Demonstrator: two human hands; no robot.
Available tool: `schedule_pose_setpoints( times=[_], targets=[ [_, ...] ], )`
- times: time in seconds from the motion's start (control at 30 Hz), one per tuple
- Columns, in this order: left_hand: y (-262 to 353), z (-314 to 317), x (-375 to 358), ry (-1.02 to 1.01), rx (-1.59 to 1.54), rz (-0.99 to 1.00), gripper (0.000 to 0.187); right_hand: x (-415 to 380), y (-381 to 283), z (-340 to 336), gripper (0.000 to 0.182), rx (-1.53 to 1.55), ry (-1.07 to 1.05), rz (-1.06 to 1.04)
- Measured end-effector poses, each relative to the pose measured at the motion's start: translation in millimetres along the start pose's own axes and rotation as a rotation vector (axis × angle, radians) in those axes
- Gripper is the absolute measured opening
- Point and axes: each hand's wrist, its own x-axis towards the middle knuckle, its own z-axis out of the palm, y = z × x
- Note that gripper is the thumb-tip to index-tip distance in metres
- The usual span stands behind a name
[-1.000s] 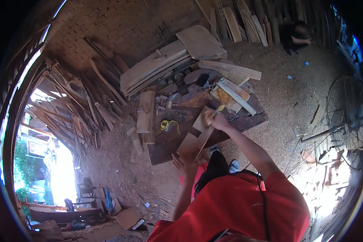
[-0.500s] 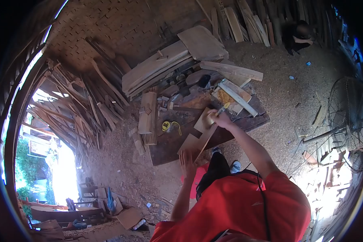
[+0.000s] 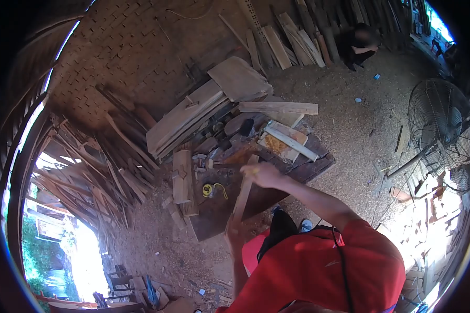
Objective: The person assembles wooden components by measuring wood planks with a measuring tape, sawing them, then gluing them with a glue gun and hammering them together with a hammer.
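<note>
A narrow wooden board (image 3: 242,201) is held up over the dark worktable (image 3: 211,216), its slim edge facing me. My left hand (image 3: 234,237) is closed on the board's lower end. Close to the upper end, my right hand (image 3: 265,175) is closed, with a bit of a small yellow tool (image 3: 249,170) showing at its fingers. The tool's kind is hard to make out. Left of the board, a yellow tape measure (image 3: 208,190) lies on the table with some tape pulled out.
Stacked planks (image 3: 185,122) and wood offcuts (image 3: 183,180) lie around the table's far and left sides. A pale strip (image 3: 292,141) rests at its right. A wire-cage fan (image 3: 438,128) stands at right. Another person (image 3: 360,47) crouches at the back. Lumber (image 3: 89,172) is heaped at left.
The board has turned from showing its broad face to showing its narrow edge. My right hand has moved left and nearer to me, and my left hand has closed round the lower end.
</note>
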Motion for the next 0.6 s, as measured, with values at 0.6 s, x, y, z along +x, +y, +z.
schedule_pose_setpoints(
  times=[0.6],
  targets=[
    [-37.0,-13.6,23.1,-0.013,-0.089,-0.148,0.031,-2.0,-37.3,55.3,0.037,-0.286,-0.539,-0.203]
  ],
)
